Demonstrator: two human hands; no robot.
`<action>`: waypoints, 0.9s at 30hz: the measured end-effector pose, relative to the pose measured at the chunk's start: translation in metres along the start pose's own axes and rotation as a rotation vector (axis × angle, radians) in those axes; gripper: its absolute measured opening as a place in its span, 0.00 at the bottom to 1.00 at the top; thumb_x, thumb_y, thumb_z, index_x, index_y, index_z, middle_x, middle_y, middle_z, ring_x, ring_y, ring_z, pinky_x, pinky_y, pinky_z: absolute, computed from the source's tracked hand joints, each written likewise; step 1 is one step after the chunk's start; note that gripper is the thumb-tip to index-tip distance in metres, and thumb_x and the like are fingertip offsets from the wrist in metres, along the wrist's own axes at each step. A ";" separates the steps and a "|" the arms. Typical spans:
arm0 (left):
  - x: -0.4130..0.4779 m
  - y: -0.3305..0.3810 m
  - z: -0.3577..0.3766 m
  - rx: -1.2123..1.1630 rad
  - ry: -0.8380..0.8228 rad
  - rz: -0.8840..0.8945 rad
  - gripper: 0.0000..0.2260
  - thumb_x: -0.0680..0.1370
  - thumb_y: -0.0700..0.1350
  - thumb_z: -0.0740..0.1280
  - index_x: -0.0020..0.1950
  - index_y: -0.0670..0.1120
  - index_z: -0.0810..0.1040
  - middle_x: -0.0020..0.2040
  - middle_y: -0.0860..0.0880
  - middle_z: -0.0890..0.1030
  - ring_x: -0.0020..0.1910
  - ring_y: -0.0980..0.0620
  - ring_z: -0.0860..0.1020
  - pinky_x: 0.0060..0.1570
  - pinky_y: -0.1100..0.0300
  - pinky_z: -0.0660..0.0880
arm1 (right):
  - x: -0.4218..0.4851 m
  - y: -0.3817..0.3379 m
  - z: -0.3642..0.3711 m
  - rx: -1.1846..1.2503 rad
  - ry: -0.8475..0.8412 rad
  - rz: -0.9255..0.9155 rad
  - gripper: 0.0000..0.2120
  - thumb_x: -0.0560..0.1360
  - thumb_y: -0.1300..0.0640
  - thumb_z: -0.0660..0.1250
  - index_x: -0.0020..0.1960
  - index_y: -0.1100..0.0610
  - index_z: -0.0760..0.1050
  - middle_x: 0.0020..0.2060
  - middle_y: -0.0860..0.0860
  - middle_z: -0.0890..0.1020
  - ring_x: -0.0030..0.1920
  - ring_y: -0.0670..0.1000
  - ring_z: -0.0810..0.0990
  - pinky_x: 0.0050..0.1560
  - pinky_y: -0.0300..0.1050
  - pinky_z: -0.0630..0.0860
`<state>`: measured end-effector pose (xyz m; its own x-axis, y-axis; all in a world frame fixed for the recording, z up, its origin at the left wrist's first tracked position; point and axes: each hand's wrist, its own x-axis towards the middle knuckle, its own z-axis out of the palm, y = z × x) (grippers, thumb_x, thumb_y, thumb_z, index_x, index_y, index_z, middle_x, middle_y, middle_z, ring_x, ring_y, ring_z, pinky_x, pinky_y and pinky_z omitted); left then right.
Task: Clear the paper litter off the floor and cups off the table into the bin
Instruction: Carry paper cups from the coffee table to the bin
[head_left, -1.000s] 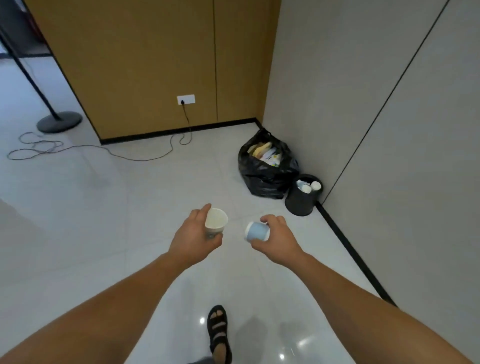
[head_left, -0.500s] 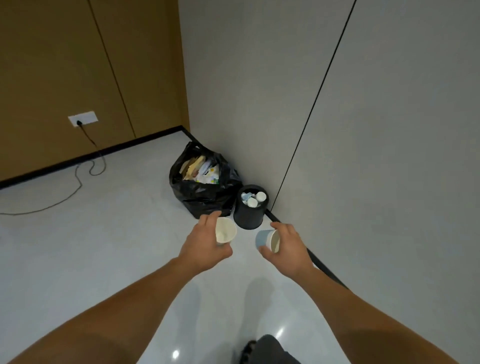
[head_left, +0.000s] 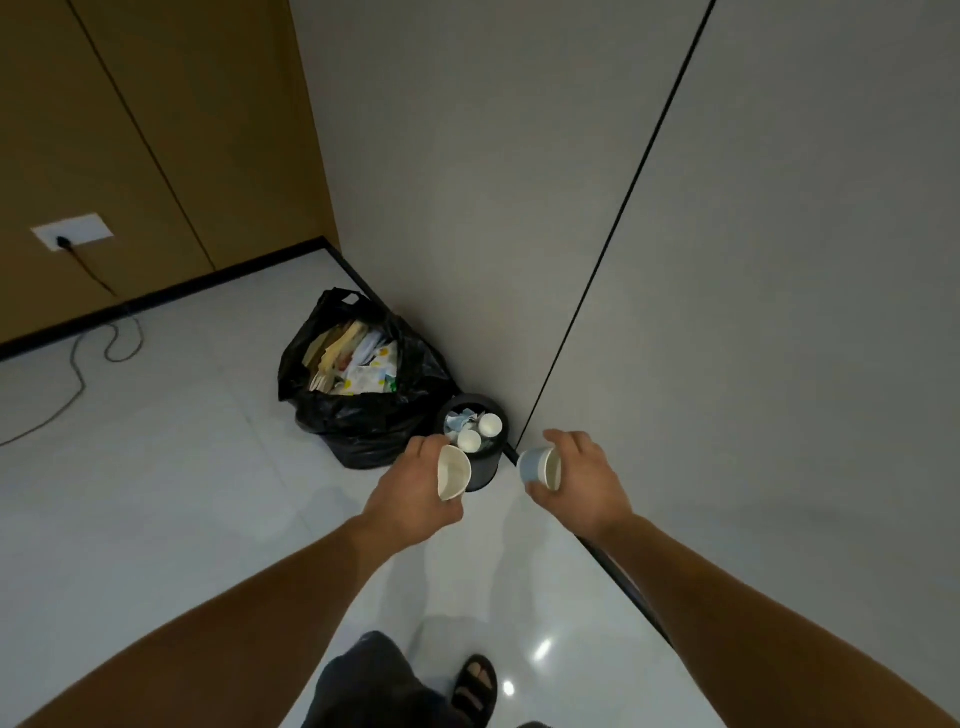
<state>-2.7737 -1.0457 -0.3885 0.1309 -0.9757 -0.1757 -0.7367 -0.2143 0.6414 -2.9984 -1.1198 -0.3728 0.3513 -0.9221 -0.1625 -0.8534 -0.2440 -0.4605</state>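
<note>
Cable (head_left: 78, 374) trails over the floor far to our left, well apart from our feet, so we judge a trip unlikely. Next comes a black bag (head_left: 363, 426), open and stuffed with paper, just beside the bin (head_left: 487, 470). A cup let go short or wide could land in it instead. Our left hand (head_left: 410, 493) is wrapped round a white cup (head_left: 453, 473), which looks squeezed out of round and sits in front of the bin's near wall. The bin is small and already heaped with cups (head_left: 478, 434) up to the rim. We think a dropped cup may bounce off them and roll onto the floor. Our right hand (head_left: 582, 483) grips a blue cup (head_left: 537, 465) lying on its side, right of the bin and near the wall. Released from there, it would likely miss.
</note>
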 end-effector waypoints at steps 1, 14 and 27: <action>0.013 -0.001 0.003 -0.009 -0.005 -0.005 0.34 0.67 0.49 0.74 0.69 0.49 0.64 0.63 0.50 0.68 0.59 0.48 0.72 0.53 0.56 0.72 | 0.015 0.003 -0.002 -0.006 -0.009 -0.003 0.33 0.73 0.47 0.71 0.73 0.51 0.63 0.66 0.51 0.68 0.65 0.54 0.69 0.63 0.47 0.70; 0.237 -0.060 0.069 -0.083 -0.111 -0.115 0.37 0.68 0.50 0.73 0.73 0.53 0.60 0.66 0.49 0.65 0.62 0.48 0.70 0.57 0.59 0.70 | 0.241 0.051 0.038 -0.159 -0.170 0.017 0.33 0.71 0.44 0.71 0.72 0.50 0.63 0.65 0.52 0.70 0.60 0.53 0.71 0.59 0.46 0.74; 0.390 -0.187 0.292 -0.084 -0.061 -0.341 0.37 0.70 0.45 0.74 0.75 0.49 0.59 0.66 0.47 0.69 0.64 0.48 0.70 0.61 0.56 0.73 | 0.432 0.193 0.249 -0.211 -0.350 -0.155 0.33 0.70 0.51 0.74 0.71 0.57 0.67 0.62 0.56 0.73 0.59 0.56 0.72 0.56 0.49 0.74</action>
<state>-2.7788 -1.3731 -0.7952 0.3185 -0.8433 -0.4329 -0.6000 -0.5329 0.5967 -2.9153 -1.4905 -0.7494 0.5595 -0.7212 -0.4085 -0.8277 -0.4607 -0.3203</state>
